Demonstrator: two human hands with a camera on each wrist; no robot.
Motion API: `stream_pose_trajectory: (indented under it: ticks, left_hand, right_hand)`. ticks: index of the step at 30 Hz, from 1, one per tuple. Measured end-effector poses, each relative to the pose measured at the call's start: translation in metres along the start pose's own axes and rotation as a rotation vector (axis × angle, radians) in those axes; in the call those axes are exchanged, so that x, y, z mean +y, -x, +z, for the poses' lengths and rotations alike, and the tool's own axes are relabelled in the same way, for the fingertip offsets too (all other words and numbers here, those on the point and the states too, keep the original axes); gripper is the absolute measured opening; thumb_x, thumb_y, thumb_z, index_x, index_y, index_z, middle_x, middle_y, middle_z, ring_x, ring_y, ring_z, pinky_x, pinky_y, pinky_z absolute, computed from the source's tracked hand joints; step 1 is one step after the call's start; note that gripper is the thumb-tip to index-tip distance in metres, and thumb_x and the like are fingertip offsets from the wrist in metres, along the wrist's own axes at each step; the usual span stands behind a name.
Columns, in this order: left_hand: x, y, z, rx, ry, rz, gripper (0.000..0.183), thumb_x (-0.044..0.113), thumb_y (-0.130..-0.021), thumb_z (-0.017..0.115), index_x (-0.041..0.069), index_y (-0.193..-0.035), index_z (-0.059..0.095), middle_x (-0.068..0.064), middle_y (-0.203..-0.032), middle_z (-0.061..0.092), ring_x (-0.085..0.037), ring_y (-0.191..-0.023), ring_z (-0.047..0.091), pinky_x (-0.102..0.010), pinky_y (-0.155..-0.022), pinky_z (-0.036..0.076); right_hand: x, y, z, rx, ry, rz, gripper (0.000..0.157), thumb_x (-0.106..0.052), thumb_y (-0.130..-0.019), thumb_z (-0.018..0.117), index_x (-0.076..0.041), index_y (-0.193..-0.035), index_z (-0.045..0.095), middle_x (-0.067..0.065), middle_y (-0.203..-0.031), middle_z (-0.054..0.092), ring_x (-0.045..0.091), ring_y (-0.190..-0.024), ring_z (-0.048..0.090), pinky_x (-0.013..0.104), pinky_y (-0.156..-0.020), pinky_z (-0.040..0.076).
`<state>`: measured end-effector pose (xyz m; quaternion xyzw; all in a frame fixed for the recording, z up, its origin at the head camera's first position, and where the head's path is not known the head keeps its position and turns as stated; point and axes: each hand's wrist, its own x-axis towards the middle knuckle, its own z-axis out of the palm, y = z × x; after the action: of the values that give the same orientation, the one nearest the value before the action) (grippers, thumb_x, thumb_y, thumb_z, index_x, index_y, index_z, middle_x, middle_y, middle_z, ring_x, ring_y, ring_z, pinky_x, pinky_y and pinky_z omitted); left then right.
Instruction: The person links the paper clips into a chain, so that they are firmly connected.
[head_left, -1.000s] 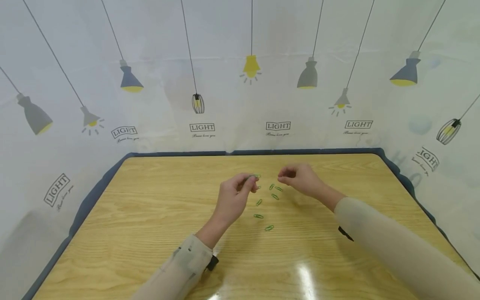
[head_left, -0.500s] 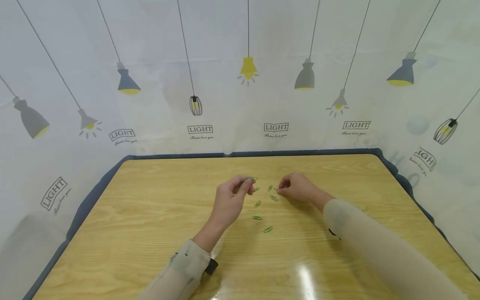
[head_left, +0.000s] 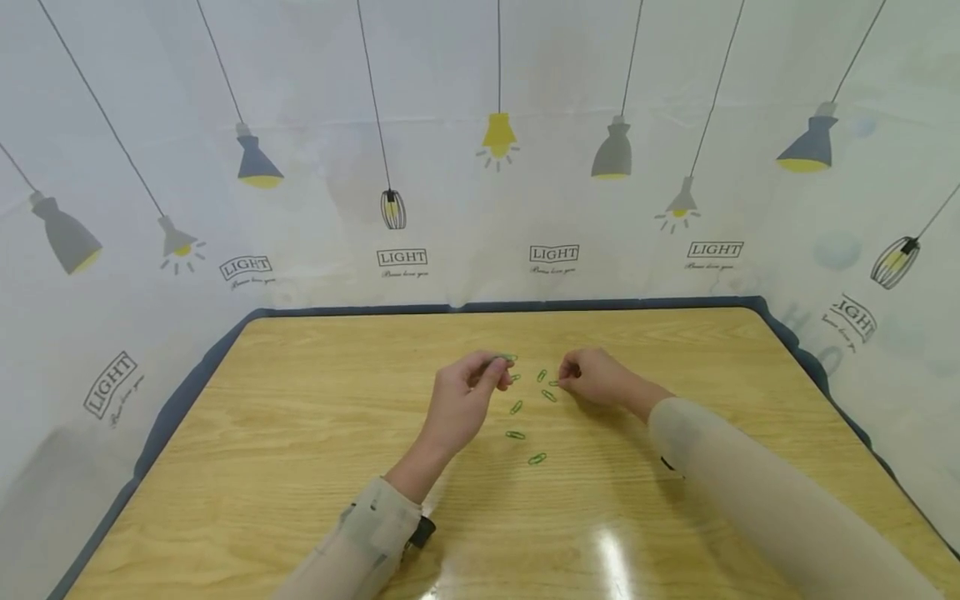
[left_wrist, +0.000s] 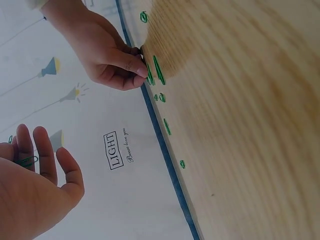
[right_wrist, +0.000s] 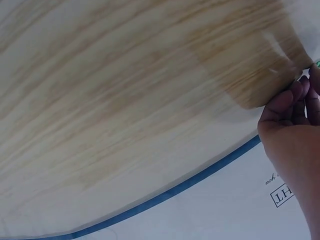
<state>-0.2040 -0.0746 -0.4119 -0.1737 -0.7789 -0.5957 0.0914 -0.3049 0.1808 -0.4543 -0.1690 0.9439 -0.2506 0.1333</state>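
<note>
My left hand (head_left: 467, 400) is raised above the table and holds green paper clips; one held clip (left_wrist: 28, 161) shows between thumb and fingers in the left wrist view. Across from it, my right hand (head_left: 600, 382) has its thumb and index finger pinched on the end of a green paper clip (head_left: 554, 383) at the tabletop. That same hand (right_wrist: 292, 112) largely hides the clip in the right wrist view. Between the hands lie several loose green clips, among them an upright-looking one (head_left: 542, 376) and a slanted one (head_left: 549, 396).
More green clips lie nearer the front: one below the left fingers (head_left: 516, 407), another lower (head_left: 515, 435), and the nearest one (head_left: 537, 458). The wooden table (head_left: 300, 433) has a blue edge strip (head_left: 360, 312) along a white wall cloth printed with lamps.
My right hand has come down from above the clips, and its fingertips now pinch the rightmost one. The left hand stays nearly in place with its clips.
</note>
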Motion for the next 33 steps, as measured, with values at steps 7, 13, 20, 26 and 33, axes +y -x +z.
stream_pose_trajectory:
  ticks: [7,13,20,26,33]
  left_hand:
    - [0.001,0.001,0.0,-0.001,0.021,-0.02,0.023,0.023,-0.111,0.06,0.008,-0.111,0.078,-0.011,-0.094,0.076,-0.017,-0.089,0.072,-0.033,-0.089,0.061]
    - [0.001,0.002,0.0,-0.008,0.029,-0.029,0.024,0.023,-0.111,0.059,0.008,-0.109,0.078,-0.012,-0.094,0.076,-0.017,-0.089,0.072,-0.039,-0.09,0.061]
    - [0.001,-0.003,0.0,-0.006,0.04,-0.042,0.023,0.023,-0.111,0.06,0.008,-0.11,0.078,-0.012,-0.094,0.076,-0.016,-0.089,0.072,-0.026,-0.085,0.059]
    - [0.003,-0.006,0.003,-0.017,0.055,-0.041,0.023,0.02,-0.111,0.059,0.007,-0.112,0.078,-0.012,-0.094,0.076,-0.016,-0.088,0.071,-0.027,-0.085,0.06]
    - [0.004,-0.004,0.002,-0.016,0.06,-0.046,0.023,0.02,-0.111,0.059,0.006,-0.111,0.077,-0.013,-0.094,0.076,-0.015,-0.088,0.071,-0.025,-0.084,0.059]
  right_hand:
    - [0.0,0.005,-0.011,-0.033,-0.003,-0.026,0.009,-0.013,-0.105,0.066,-0.008,-0.098,0.069,0.006,-0.096,0.068,0.018,-0.087,0.058,0.031,-0.079,0.05]
    - [-0.013,0.011,-0.04,0.03,-0.06,-0.073,0.013,-0.011,-0.105,0.067,0.0,-0.11,0.073,0.015,-0.106,0.076,0.027,-0.096,0.071,0.034,-0.08,0.058]
    - [-0.056,0.018,-0.071,0.122,-0.104,-0.179,0.01,-0.011,-0.105,0.068,-0.005,-0.108,0.075,0.014,-0.106,0.078,0.022,-0.09,0.069,0.034,-0.078,0.057]
    - [-0.092,0.028,-0.08,0.138,-0.213,-0.247,0.011,-0.014,-0.105,0.069,-0.007,-0.109,0.075,0.01,-0.104,0.076,0.019,-0.09,0.068,0.037,-0.081,0.059]
    - [-0.117,0.036,-0.071,0.082,-0.296,-0.337,0.013,-0.011,-0.106,0.067,-0.006,-0.112,0.078,0.014,-0.111,0.077,0.023,-0.097,0.07,0.04,-0.087,0.061]
